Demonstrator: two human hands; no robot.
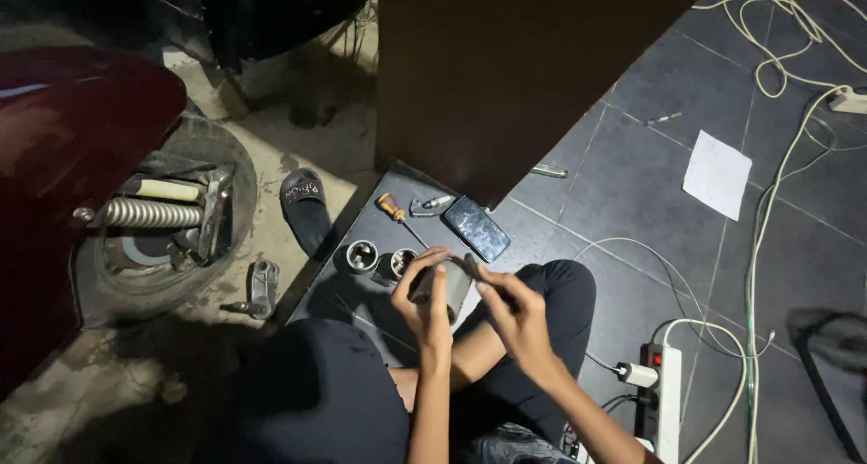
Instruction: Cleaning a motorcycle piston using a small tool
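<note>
A small grey metal part [438, 288] is gripped above the lap by the curled left hand [424, 297], while the right hand [515, 315] pinches a dark slim tool [470, 267] against it. It is judged rigid, fairly heavy and possibly greasy, best held around its body. Beyond it, two metal cylinders [375, 261], a screwdriver [397, 215] and a phone [477, 228] lie on the floor.

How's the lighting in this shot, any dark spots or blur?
Head view: dim and uneven overall; the tiled floor on the right is best lit, the lower left sinks into shadow. The left hand and right hand look slightly soft, and the small dark part they hold is hard to identify.
</note>
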